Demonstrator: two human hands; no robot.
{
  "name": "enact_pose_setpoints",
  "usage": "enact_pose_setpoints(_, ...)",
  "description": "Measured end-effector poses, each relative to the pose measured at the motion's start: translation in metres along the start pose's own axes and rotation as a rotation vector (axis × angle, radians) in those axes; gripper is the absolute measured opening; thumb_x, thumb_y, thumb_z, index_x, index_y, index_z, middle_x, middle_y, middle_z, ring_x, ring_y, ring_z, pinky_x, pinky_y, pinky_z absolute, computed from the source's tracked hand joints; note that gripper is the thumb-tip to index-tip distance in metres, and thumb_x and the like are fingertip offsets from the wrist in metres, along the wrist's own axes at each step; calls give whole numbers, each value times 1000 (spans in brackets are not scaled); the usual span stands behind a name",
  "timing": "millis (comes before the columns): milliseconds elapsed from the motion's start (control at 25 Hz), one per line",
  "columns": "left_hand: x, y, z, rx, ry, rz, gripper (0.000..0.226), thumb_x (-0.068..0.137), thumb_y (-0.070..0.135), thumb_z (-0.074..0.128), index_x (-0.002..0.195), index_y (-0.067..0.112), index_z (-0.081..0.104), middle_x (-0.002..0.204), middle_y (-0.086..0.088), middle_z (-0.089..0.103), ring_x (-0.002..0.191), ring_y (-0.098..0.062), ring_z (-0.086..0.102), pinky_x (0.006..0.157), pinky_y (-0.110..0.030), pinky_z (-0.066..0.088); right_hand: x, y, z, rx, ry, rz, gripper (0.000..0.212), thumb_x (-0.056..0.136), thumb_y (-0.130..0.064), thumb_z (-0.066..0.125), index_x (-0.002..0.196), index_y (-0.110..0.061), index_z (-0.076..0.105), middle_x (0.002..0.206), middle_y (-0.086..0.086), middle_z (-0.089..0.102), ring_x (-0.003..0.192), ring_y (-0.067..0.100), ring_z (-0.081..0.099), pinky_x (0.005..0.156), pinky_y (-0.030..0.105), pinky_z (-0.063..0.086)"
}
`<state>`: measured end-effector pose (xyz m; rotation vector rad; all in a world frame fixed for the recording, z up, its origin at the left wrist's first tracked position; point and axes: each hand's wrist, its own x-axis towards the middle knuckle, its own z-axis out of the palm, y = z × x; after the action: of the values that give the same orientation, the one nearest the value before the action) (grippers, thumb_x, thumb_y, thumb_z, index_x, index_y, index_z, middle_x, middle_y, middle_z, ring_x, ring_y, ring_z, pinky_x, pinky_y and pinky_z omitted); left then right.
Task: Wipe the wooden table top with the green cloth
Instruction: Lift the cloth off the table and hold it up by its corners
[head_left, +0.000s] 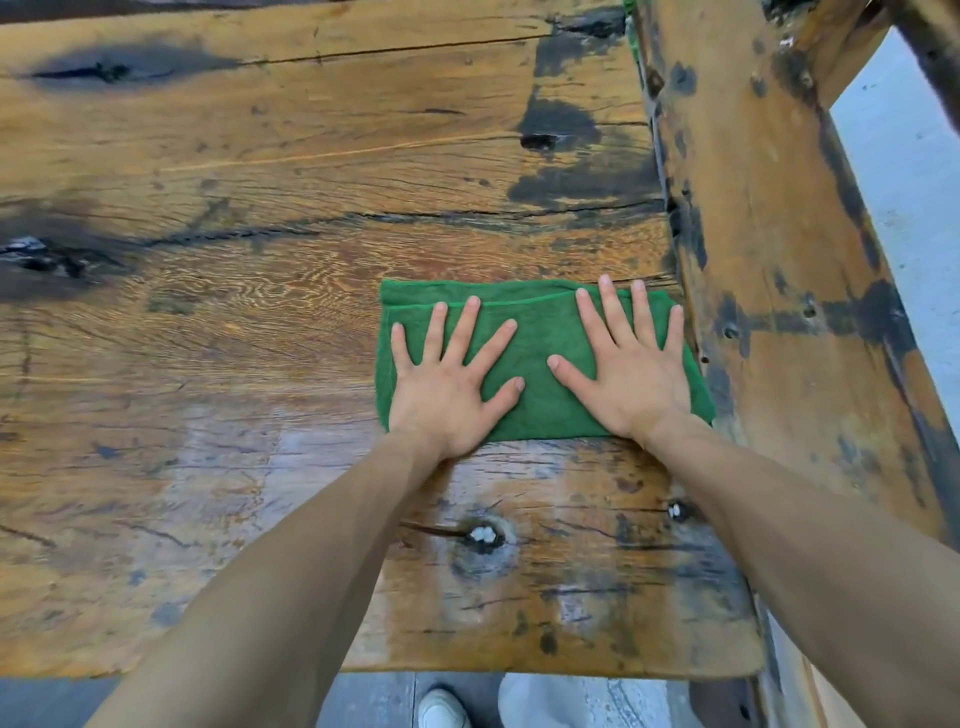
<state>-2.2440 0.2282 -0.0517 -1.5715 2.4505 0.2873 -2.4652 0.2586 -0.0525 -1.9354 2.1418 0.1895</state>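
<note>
A folded green cloth (540, 332) lies flat on the wooden table top (260, 322), near the table's right edge. My left hand (449, 382) presses flat on the cloth's left half, fingers spread. On the right half, my right hand (626, 366) rests palm down with its fingers also spread. Neither hand grips the cloth; both lie on top of it. The wood in front of the cloth, toward me, looks wet and shiny.
A second wooden surface (769, 218) with dark stains runs along the right of the table, with a narrow gap between. The table's near edge (467, 673) is below my forearms, and a white shoe (441, 709) shows on the floor. Dark knots and cracks mark the planks.
</note>
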Motion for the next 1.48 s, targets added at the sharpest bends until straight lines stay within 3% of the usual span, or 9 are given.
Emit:
enact_pose_setpoints(160, -11, -12, -7, -124, 57, 39, 71, 90, 74, 2, 156, 50, -5, 170, 7, -6, 155, -22, -10, 121, -62, -6, -15, 4, -5, 60, 84, -77, 78, 93, -73, 10, 159, -33, 0, 166, -7, -14, 151, 20, -20, 120, 57, -9)
enact_pose_setpoints(280, -36, -46, -12, -217, 210, -19, 70, 96, 65, 19, 157, 32, 27, 162, -6, 32, 150, -27, 24, 120, -55, 18, -40, 27, -16, 128, 177, -40, 63, 101, -58, 32, 154, -24, 33, 166, 3, 20, 154, 24, 7, 122, 51, 9)
enact_pose_setpoints(440, -79, -93, -8, -85, 266, 195, 55, 97, 59, 37, 127, 17, 57, 117, -10, 59, 102, -34, 59, 83, -47, 54, -82, 56, -16, 0, 281, -343, 48, 98, -46, 38, 118, -13, 66, 114, 9, 64, 103, 34, 61, 81, 46, 52)
enact_pose_setpoints(640, -97, -106, -7, -17, 286, 344, 42, 99, 51, 38, 109, 21, 65, 101, -2, 63, 86, -27, 63, 61, -34, 54, -103, 68, -21, -118, 209, -389, 34, 82, -15, 78, 115, -13, 68, 104, 5, 68, 89, 29, 68, 57, 35, 56)
enact_pose_setpoints(800, -91, -98, -12, 35, 328, 395, 37, 98, 47, 41, 113, 22, 63, 106, -2, 62, 88, -25, 63, 51, -34, 53, -108, 60, -30, -241, 43, -245, 52, 98, -13, 50, 148, -20, 39, 143, 2, 48, 129, 24, 47, 86, 33, 49)
enact_pose_setpoints(960, -87, -91, -13, 114, 273, 491, 18, 93, 26, 58, 107, 18, 68, 98, -3, 65, 82, -25, 65, 41, -31, 47, -102, 55, -33, -273, 97, -242, 38, 77, -6, 75, 114, -10, 66, 100, 10, 67, 89, 33, 64, 67, 40, 54)
enact_pose_setpoints(1080, -84, -86, -16, 166, 254, 461, 16, 80, 8, 75, 90, 14, 64, 82, -5, 62, 68, -28, 62, 38, -27, 34, -94, 57, -32, -239, 151, -242, 34, 57, -1, 87, 79, -7, 62, 70, 11, 58, 66, 34, 59, 50, 39, 48)
enact_pose_setpoints(1280, -92, -85, -39, -75, 408, 212, 17, 101, 24, 47, 96, 14, 59, 83, -6, 66, 73, -31, 66, 42, -34, 47, -87, 38, -61, -70, 283, -104, 8, 86, -15, 60, 90, -10, 56, 85, 13, 57, 78, 37, 60, 68, 42, 44)
enact_pose_setpoints(1480, -92, -87, -87, -336, 504, -88, 11, 104, 30, 46, 107, 23, 55, 104, 2, 63, 92, -24, 60, 63, -36, 45, -71, 28, -103, 94, 311, -142, 24, 103, -27, 38, 113, -12, 53, 107, 13, 56, 81, 39, 60, 62, 40, 42)
